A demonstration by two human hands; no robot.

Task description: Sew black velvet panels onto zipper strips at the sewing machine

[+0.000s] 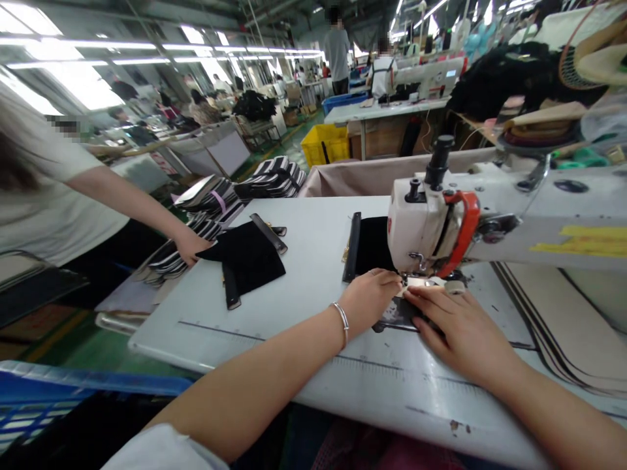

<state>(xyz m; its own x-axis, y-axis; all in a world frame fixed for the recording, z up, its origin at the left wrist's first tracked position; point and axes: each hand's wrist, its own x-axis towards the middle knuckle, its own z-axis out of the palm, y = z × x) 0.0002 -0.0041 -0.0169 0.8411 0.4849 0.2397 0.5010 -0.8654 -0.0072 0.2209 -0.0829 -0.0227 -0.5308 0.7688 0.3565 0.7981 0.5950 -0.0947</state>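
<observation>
My left hand (371,299), with a silver bangle at the wrist, has its fingers closed together on the near edge of a black fabric piece (375,245). A dark strip with gold-coloured metal runs along the fabric's left side. Beside the needle area of the white sewing machine (416,225), my right hand (455,329) rests with fingers stretched forward and thumb apart. The fingertips of both hands nearly meet under the machine head, where the stitching spot is mostly hidden. Further left on the table (304,333) lies another black fabric piece (252,258) with two dark strips.
Another person's hand (191,245) touches the left fabric piece. Striped stacks (277,176) stand past the table's far left edge. Pale flat panels (553,313) lie right under the machine arm. A blue crate (93,378) is at lower left, a yellow bin (326,145) farther back.
</observation>
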